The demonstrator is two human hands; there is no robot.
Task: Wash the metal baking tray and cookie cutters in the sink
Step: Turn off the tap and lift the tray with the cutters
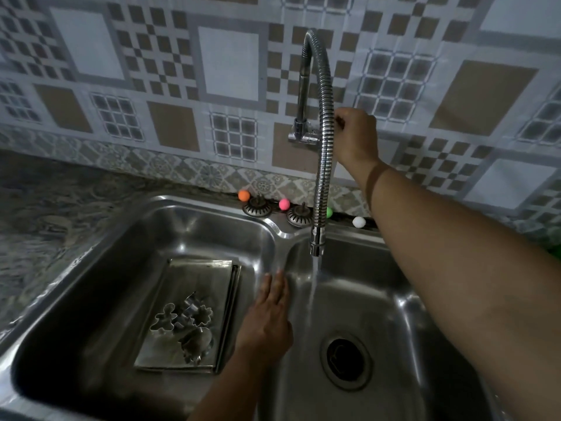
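Water: running, my right hand [355, 132] closed at the faucet [323, 147].
Left hand [267, 317]: flat, fingers apart, empty.
Tray [188, 314], cutters [185, 323]: unwashed, I reckon.

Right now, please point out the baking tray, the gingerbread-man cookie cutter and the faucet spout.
baking tray [197, 270]: head view, bare far part of its floor.
gingerbread-man cookie cutter [164, 318]: head view, its body.
faucet spout [317, 244]: head view, nozzle end.

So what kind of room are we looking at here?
Most likely a home kitchen: a double stainless steel sink set in a counter, a flexible faucet running water, and a metal baking tray holding cookie cutters in the left basin.
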